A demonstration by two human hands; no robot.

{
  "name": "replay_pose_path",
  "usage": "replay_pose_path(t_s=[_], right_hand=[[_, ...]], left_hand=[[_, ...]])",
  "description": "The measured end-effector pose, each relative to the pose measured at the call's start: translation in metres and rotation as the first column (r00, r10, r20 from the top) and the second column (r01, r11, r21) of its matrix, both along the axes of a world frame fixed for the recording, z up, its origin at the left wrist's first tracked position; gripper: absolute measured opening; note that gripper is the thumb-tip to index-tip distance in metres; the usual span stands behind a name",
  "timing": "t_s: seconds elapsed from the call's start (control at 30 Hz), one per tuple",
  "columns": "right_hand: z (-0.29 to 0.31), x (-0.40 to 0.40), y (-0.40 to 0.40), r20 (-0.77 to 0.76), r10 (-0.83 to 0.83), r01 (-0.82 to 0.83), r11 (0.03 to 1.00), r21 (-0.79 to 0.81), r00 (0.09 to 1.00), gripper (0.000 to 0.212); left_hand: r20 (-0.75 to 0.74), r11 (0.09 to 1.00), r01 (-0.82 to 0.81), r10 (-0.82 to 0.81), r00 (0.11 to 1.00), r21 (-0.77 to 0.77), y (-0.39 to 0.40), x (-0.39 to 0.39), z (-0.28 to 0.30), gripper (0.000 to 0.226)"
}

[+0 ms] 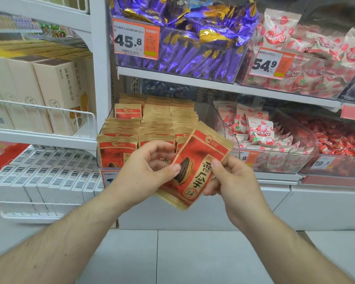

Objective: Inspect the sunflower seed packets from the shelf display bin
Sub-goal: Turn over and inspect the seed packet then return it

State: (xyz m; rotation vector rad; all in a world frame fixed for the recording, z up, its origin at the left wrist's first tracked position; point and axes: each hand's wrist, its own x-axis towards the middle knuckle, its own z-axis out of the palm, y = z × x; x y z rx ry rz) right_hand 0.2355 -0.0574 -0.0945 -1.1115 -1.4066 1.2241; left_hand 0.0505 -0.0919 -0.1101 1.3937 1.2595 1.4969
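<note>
left hand (pixel 146 169), right hand (pixel 230 181) each pinch tilted seed packets (pixel 195 167), grip thumb-on-front.

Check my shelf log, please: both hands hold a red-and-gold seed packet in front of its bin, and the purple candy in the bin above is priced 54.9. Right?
Not quite. The head view shows the purple candy tagged 45.8; 54.9 marks the strawberry sweets beside it. The left hand and right hand do hold the seed packet before its bin.

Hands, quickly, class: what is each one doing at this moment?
Left hand: thumb and fingers pinch the sunflower seed packet at its left edge.
Right hand: pinches the same packet at its right edge.
</note>
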Motion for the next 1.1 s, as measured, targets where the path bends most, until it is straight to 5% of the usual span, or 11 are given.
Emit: replay_pose_path(t_s=[0.17, 0.3, 0.5, 0.67, 0.83, 1.0, 1.1], right_hand=[[0.032, -0.006, 0.009, -0.443, -0.011, -0.067, 0.985, -0.160, 0.896, 0.017], [0.069, -0.027, 0.027, -0.499, 0.023, -0.060, 0.996, -0.059, 0.866, 0.017], [0.102, -0.097, 0.066, -0.152, 0.125, -0.096, 0.978, 0.185, 0.980, 0.018], [0.095, -0.145, 0.101, 0.132, 0.148, -0.174, 0.961, 0.214, 0.980, 0.017], [0.086, -0.167, 0.127, 0.283, 0.180, -0.236, 0.956, 0.177, 0.942, 0.018], [0.077, -0.185, 0.143, 0.484, 0.256, -0.358, 0.924, 0.131, 0.837, 0.019], [0.071, -0.192, 0.149, 0.720, 0.221, -0.437, 0.891, 0.126, 0.658, 0.018]], left_hand=[[-0.016, 0.954, -0.230, 0.237, 0.971, 0.195, -0.004, -0.023, 0.013, 0.028], [-0.104, 0.859, -0.413, 0.460, 0.882, 0.301, -0.003, -0.065, 0.025, 0.022], [-0.186, 0.962, -0.261, 0.271, 0.944, 0.080, 0.016, -0.119, 0.011, 0.059], [-0.301, 0.996, -0.091, 0.091, 0.949, 0.014, 0.023, -0.131, -0.001, 0.108], [-0.264, 0.999, -0.034, 0.035, 0.964, 0.008, 0.032, -0.131, -0.006, 0.103], [-0.334, 0.995, -0.092, 0.077, 0.940, -0.029, 0.036, -0.136, -0.013, 0.117], [-0.341, 0.994, -0.105, 0.098, 0.935, -0.003, 0.037, -0.137, -0.017, 0.105]])
